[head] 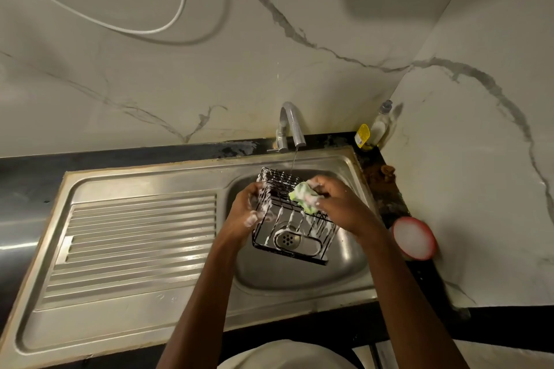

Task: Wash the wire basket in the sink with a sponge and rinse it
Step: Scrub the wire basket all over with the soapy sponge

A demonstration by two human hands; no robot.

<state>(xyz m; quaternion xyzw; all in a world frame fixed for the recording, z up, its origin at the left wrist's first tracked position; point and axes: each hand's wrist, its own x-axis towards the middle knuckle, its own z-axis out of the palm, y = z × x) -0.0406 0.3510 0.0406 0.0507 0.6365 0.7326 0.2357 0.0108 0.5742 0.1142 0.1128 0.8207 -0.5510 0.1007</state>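
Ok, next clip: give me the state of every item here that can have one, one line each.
tap: running, thin stream falling into the sink
wire basket: held tilted over the drain, soapy
sponge: crumpled, foamy, pressed against the basket
left hand: gripping the basket's side, suds on it
right hand: holding the sponge
sink: drain open, no water pooling
soap bottle: upright, cap on
red tub: lid on

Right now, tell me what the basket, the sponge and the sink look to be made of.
Wire basket: thin metal rods with a black, probably coated finish, streaked with white foam. Sponge: soft, crumpled yellow-green foam or cloth, squashed under the right hand. Sink: brushed stainless steel, judging by its dull grey sheen and reflections.
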